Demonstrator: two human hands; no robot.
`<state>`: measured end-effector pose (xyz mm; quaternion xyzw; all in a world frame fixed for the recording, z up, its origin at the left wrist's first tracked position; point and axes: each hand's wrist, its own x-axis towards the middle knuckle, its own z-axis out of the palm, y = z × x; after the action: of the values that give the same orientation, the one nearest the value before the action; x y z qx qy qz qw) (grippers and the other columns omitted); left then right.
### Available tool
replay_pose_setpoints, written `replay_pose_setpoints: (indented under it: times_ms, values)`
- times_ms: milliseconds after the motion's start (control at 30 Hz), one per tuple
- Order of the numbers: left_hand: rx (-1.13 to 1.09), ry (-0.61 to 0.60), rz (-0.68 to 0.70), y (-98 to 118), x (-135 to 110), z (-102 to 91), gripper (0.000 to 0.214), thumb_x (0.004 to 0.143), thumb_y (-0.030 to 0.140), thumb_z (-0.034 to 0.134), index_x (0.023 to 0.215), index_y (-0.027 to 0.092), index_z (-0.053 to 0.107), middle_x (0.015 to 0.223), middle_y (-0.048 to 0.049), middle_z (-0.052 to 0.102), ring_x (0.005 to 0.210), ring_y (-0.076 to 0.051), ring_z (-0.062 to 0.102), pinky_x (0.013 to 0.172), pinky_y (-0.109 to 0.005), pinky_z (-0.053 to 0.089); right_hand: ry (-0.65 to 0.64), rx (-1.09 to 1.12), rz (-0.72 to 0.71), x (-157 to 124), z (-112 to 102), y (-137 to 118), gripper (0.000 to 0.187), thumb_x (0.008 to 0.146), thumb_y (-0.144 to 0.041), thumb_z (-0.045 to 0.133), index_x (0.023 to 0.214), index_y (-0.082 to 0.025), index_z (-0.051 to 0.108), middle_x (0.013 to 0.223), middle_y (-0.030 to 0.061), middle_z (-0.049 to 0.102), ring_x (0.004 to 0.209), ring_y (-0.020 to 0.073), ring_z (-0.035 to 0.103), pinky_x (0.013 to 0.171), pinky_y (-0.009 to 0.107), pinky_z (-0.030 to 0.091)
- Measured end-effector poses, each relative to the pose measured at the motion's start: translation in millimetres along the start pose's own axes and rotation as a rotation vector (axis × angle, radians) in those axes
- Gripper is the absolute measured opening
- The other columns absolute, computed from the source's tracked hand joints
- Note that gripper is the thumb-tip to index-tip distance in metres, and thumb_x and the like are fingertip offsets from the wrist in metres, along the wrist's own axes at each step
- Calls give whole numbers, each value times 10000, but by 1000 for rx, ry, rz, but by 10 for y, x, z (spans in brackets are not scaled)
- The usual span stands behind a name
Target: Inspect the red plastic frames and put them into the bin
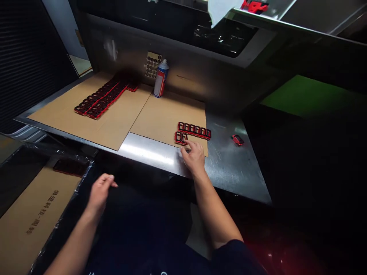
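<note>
My right hand (195,156) is over the near edge of the right cardboard sheet. Its index fingertip meets the near corner of a small red-and-black plastic frame (184,137), while the thumb stands apart from it. Beside that frame sits another one (178,136), and a longer row of the same frames (194,130) lies just behind. My left hand (101,188) hangs in front of the table edge, slightly blurred. Its thumb and fingers are drawn together, and nothing shows between them.
A spray can (161,79) stands at the back by a card of round stickers (153,64). Long rows of frames (100,98) cover part of the left cardboard sheet (65,95). One loose frame (237,140) rests on the metal tabletop (229,168). A plastic-lined box (37,214) is lower left.
</note>
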<state>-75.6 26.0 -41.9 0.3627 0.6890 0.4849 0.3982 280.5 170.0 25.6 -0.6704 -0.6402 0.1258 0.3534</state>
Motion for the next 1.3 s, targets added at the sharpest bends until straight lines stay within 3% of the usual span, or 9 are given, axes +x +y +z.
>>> replay_pose_setpoints:
  times_ms: [133, 233, 333, 467, 600, 833, 1000, 1167, 1300]
  values:
    - [-26, -407, -31, 14, -403, 596, 396, 812, 584, 636, 762, 192, 615, 662, -17, 659, 672, -180, 632, 707, -296, 503, 74, -101, -16, 173, 294, -48, 341, 821, -332, 680, 1138, -224, 746, 1228, 140, 638, 1224, 350, 494, 1037, 513, 446]
    - [5, -631, -39, -9, -571, 679, 394, 824, 573, 659, 748, 187, 638, 711, -37, 675, 710, -181, 619, 725, -289, 480, 111, -142, -15, 194, 390, -53, 324, 836, -347, 678, 1133, -232, 741, 1228, 130, 622, 1215, 336, 477, 1014, 474, 449]
    - [53, -732, -63, -60, -573, 598, 383, 820, 562, 685, 739, 189, 650, 731, -41, 673, 718, -183, 595, 732, -295, 453, 159, -173, 4, 208, 339, 6, 373, 869, -375, 659, 1195, -202, 715, 1200, 143, 612, 1168, 332, 489, 1011, 472, 446]
    - [94, -716, -118, -105, -428, 542, 402, 809, 598, 679, 745, 209, 602, 744, -36, 653, 731, -197, 592, 730, -310, 442, 156, -205, -23, 189, 233, 80, 395, 888, -371, 673, 1236, -187, 708, 1201, 153, 609, 1167, 327, 493, 1037, 469, 438]
    - [108, -717, -145, -42, -344, 670, 412, 777, 613, 697, 743, 215, 593, 744, -33, 648, 733, -202, 596, 723, -311, 443, 96, -223, -69, 165, 283, 31, 366, 885, -381, 701, 1219, -232, 731, 1220, 136, 615, 1203, 322, 486, 1009, 444, 466]
    - [90, -804, -139, 134, -464, 896, 319, 750, 524, 754, 782, 214, 682, 718, -11, 645, 714, -185, 592, 674, -283, 454, 68, -236, -36, 216, 417, -63, 319, 918, -359, 667, 1199, -227, 741, 1247, 151, 607, 1222, 341, 465, 957, 450, 477]
    - [0, -851, -140, 263, -484, 944, 356, 742, 501, 800, 826, 172, 697, 771, -37, 672, 743, -172, 615, 718, -285, 485, 53, -215, -26, 217, 326, -82, 208, 903, -321, 677, 1044, -208, 780, 1088, 141, 675, 1134, 343, 514, 913, 453, 499]
    - [-290, -614, -150, 613, -469, 1039, 607, 768, 571, 773, 1244, 246, 582, 1290, -102, 616, 1072, -215, 660, 858, -331, 549, -43, -131, -249, -532, 152, -429, 174, 900, -341, 679, 990, -224, 771, 1071, 116, 681, 1076, 290, 584, 973, 411, 524]
    - [-607, -373, -250, 770, -615, 1111, 558, 662, 363, 902, 1123, 191, 640, 1054, -49, 696, 913, -150, 672, 821, -267, 546, -164, 49, -600, -1451, 109, -657, 178, 925, -296, 660, 1068, -260, 759, 1143, 112, 679, 1210, 317, 579, 1035, 459, 541]
